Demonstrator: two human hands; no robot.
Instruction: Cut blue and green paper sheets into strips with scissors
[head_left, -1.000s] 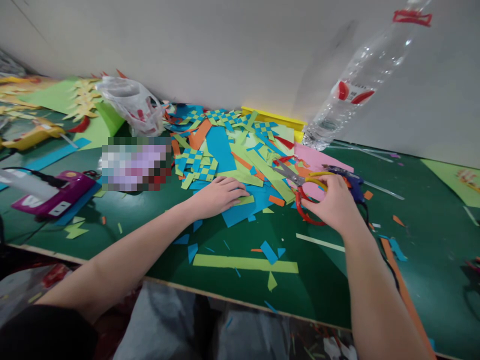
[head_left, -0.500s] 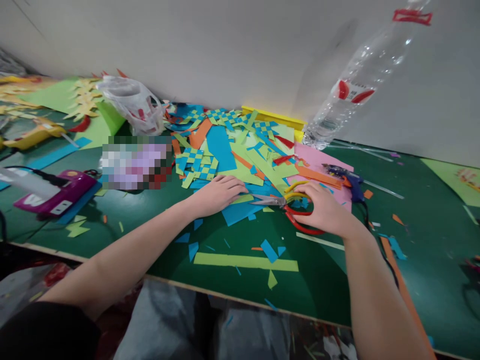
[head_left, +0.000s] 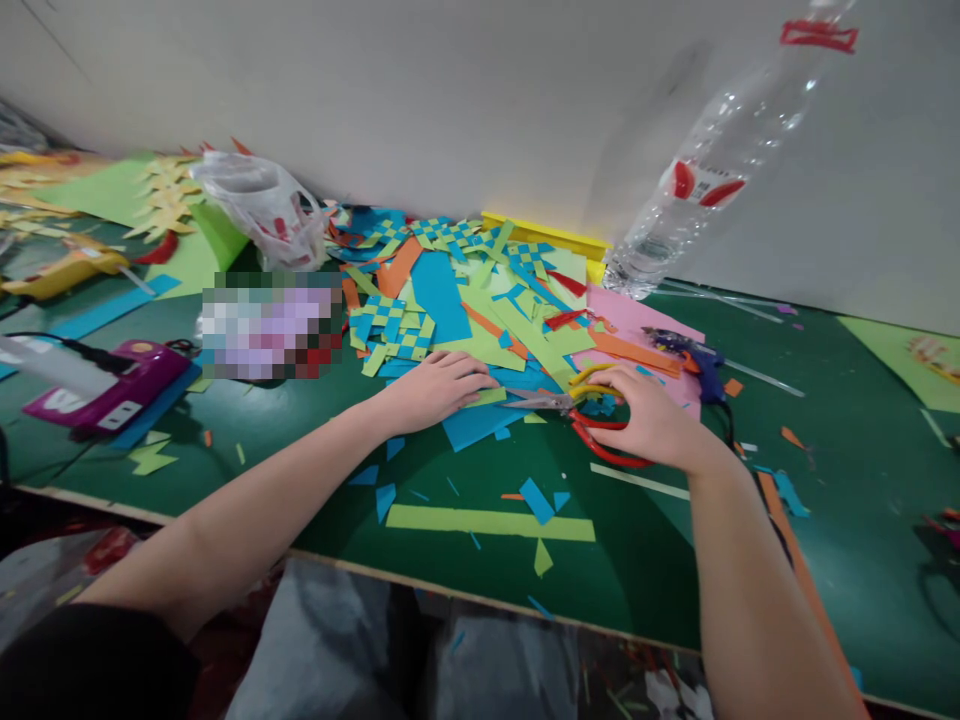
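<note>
My right hand (head_left: 654, 418) is closed round scissors (head_left: 551, 401) with one yellow and one red handle loop. Their narrow blades point left, slightly parted, with the tips just short of my left fingers. My left hand (head_left: 441, 388) lies palm down on the paper, its fingers stretched out over a blue sheet (head_left: 480, 430). By its fingertips shows a short light green paper piece (head_left: 489, 397). Whether the fingers pinch that piece is hidden. Behind both hands spreads a heap of cut paper (head_left: 444, 300) with blue and green woven checkered pieces.
A tall plastic bottle (head_left: 705, 180) leans by the wall. A blue glue gun (head_left: 701, 370) lies on pink paper (head_left: 637, 315) at right. Leftward are a purple power strip (head_left: 124, 390), a yellow glue gun (head_left: 71, 268) and a plastic bag (head_left: 262, 205). A green strip (head_left: 487, 522) lies near the front edge.
Both hands and the scissors have stayed almost where they were. The whole view has shifted very slightly.
</note>
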